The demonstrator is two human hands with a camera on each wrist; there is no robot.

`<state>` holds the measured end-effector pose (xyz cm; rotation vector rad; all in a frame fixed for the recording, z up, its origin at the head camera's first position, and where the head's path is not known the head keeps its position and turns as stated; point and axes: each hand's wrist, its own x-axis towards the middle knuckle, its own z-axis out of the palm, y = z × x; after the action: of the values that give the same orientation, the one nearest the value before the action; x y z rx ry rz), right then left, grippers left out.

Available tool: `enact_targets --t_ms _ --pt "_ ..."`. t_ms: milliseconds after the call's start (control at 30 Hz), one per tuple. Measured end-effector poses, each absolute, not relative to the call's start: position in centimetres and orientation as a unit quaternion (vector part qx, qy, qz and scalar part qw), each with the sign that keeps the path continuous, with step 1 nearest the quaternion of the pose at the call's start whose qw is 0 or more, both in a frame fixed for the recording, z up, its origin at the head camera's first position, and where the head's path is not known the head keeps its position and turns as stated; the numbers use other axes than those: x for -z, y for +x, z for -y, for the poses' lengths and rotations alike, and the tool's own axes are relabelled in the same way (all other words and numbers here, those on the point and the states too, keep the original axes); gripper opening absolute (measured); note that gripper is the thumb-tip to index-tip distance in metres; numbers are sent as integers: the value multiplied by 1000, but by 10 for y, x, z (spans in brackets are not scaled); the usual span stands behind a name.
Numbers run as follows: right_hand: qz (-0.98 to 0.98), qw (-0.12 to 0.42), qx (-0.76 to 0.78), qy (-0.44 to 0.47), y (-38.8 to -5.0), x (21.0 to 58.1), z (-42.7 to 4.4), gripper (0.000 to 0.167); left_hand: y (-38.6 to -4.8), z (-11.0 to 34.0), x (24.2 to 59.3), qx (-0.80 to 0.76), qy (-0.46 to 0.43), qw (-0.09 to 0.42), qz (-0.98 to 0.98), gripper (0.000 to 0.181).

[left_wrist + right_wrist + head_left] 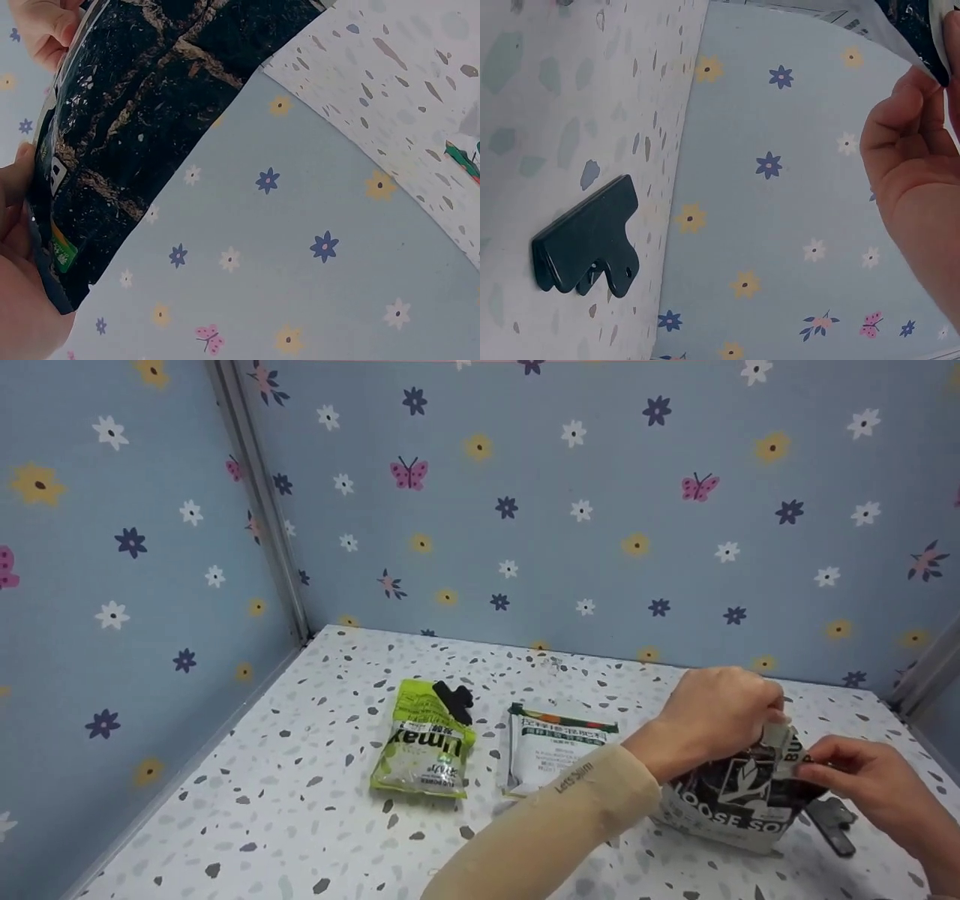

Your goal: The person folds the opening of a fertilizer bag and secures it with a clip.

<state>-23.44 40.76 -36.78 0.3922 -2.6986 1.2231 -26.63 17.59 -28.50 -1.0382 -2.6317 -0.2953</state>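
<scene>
A black and light-grey soil bag (739, 802), printed "LOOSE SO…", stands on the table at the right in the head view. My left hand (716, 712) reaches over it and grips its top edge. At the bag's upper right corner, my right hand (874, 780) pinches the edge between thumb and fingers. The bag's dark, root-patterned side (150, 112) fills the upper left of the left wrist view. Beside the bag, under my right hand, a black clip (831, 825) lies on the table; the right wrist view shows this clip (589, 240) lying apart from the hand.
A green bag (424, 750) with a black clip (455, 703) on its top corner lies left of centre. Between it and the soil bag lies a white and green packet (555, 750), partly behind my left forearm. Flower-patterned walls (525, 472) border the speckled table (315, 795).
</scene>
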Motion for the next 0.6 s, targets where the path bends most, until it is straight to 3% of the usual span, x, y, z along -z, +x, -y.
enact_targets --t_ms 433,600 --pt "910 -64 -390 123 -236 362 -439 26 -264 -178 287 118 -353 141 918 19" --pt "933 -100 -342 45 -247 370 -459 44 -264 -178 287 123 -353 138 917 20"
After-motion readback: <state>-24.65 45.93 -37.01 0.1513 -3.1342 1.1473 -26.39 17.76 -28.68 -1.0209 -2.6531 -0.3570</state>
